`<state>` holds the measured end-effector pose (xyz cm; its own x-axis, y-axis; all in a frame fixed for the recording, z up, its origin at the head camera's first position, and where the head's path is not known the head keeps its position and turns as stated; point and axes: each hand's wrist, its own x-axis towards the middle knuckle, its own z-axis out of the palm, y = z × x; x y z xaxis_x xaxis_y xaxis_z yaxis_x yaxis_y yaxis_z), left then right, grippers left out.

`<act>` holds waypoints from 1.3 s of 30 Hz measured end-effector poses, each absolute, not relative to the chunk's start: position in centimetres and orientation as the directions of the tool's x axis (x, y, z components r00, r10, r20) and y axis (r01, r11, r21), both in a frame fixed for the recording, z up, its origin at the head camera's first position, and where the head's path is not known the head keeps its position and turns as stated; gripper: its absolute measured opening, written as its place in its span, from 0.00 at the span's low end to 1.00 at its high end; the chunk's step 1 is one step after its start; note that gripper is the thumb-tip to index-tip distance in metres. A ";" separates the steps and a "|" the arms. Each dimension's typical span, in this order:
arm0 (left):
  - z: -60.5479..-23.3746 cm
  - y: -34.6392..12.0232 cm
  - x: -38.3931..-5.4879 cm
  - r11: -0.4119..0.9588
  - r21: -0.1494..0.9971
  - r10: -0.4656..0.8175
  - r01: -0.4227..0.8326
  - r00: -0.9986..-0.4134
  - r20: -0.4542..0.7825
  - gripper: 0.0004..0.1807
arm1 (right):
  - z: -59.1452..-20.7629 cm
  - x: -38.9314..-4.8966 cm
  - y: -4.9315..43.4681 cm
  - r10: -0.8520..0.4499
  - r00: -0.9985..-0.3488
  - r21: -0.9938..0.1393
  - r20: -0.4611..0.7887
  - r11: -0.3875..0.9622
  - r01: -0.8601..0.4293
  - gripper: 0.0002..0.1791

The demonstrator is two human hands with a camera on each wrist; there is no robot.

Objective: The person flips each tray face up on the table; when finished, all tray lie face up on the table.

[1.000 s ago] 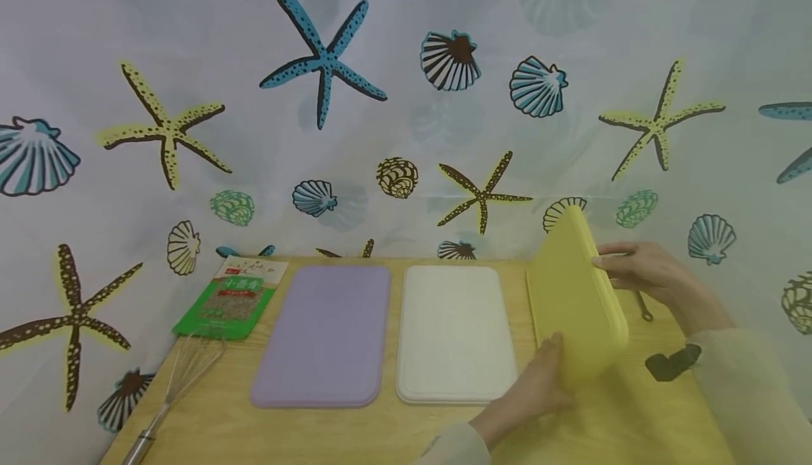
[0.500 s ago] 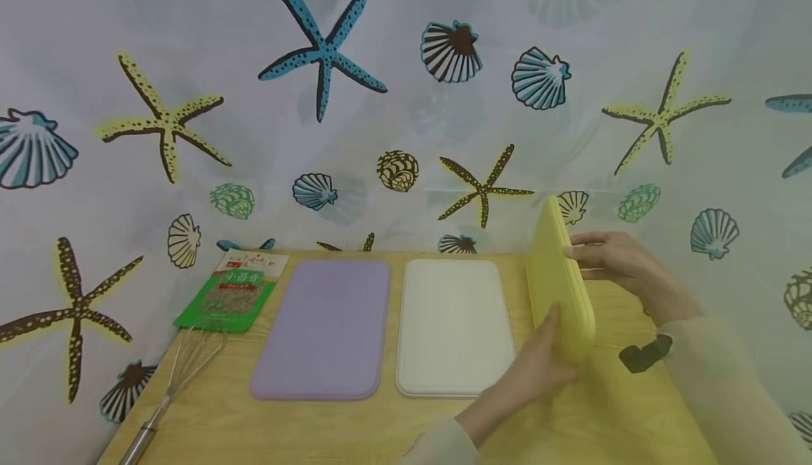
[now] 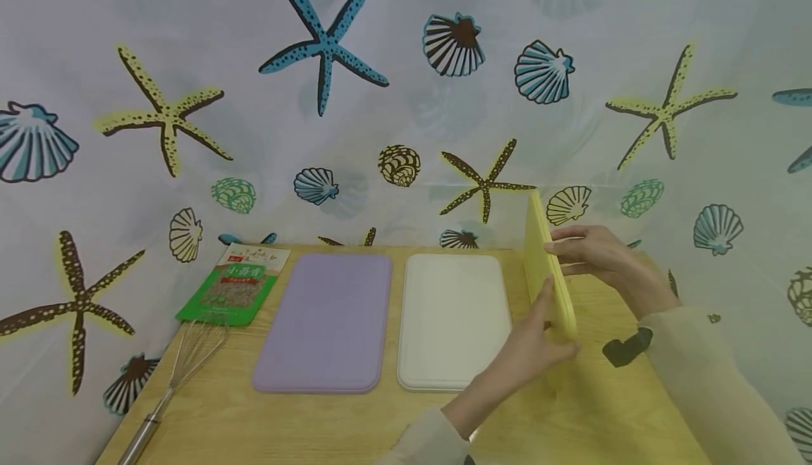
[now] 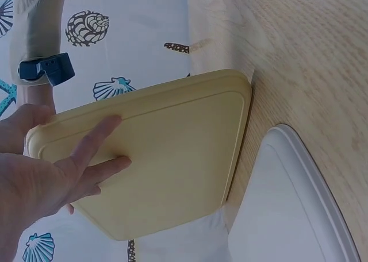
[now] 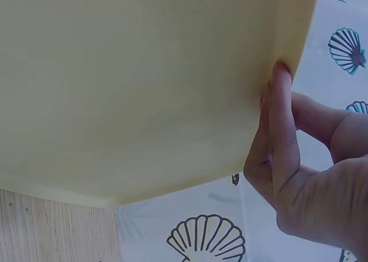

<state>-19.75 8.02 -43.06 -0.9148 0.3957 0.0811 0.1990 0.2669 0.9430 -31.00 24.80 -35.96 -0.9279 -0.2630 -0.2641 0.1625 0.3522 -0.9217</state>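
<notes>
A yellow rectangular board with rounded corners stands tilted up on its far long edge at the right of the table. My left hand pinches its near lower corner, with fingers spread on the left face and the thumb at the edge. On the other side, my right hand holds the raised edge; in the right wrist view its fingers lie on the board's back face. To the left, a white board and a purple board lie flat. Whatever may lie behind the yellow board is hidden.
A green and white seasoning packet lies at the table's back left corner. In front of it is a metal whisk by the left edge. A curtain printed with starfish and shells hangs behind the wooden table.
The yellow board has turned further up towards vertical and shifted left. Both hands have moved with it, keeping their hold. The purple and white boards have not moved.
</notes>
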 end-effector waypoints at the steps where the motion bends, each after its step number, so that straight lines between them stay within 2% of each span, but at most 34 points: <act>1: -43.0 7.9 -19.7 0.269 0.943 0.388 0.198 -0.918 0.083 0.54 | -35.9 -31.0 24.7 -0.261 -0.928 -0.921 -0.265 0.355 0.163 0.35; 6: -42.5 7.6 -19.6 0.266 0.938 0.374 0.220 -0.921 0.110 0.50 | -35.9 -30.8 24.0 -0.241 -0.932 -0.922 -0.271 0.343 0.180 0.33; 15: -41.1 7.4 -19.5 0.245 0.961 0.301 0.129 -0.952 0.051 0.46 | -36.3 -30.9 23.3 -0.246 -0.928 -0.924 -0.280 0.332 0.191 0.32; 26: -40.4 7.1 -19.4 0.244 0.964 0.242 0.110 -0.969 0.049 0.40 | -36.5 -31.1 22.3 -0.275 -0.919 -0.933 -0.283 0.299 0.199 0.31; 31: -40.5 6.8 -19.0 0.245 0.966 0.221 0.077 -0.975 0.022 0.40 | -36.8 -30.8 21.7 -0.241 -0.935 -0.925 -0.259 0.341 0.168 0.30; 35: -40.6 6.5 -18.9 0.244 0.968 0.207 0.066 -0.978 0.014 0.40 | -38.4 -30.5 22.3 -0.155 -0.963 -0.900 -0.222 0.411 0.142 0.31; 39: -40.9 6.2 -18.7 0.253 0.964 0.200 0.085 -0.979 0.034 0.39 | -42.4 -29.9 24.4 -0.099 -0.976 -0.869 -0.194 0.480 0.123 0.31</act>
<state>-18.70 6.23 -40.92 -0.9792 0.2001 0.0341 0.0853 0.2531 0.9637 -29.93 24.38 -42.40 -0.9760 -0.0994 -0.1937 0.1235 0.4800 -0.8685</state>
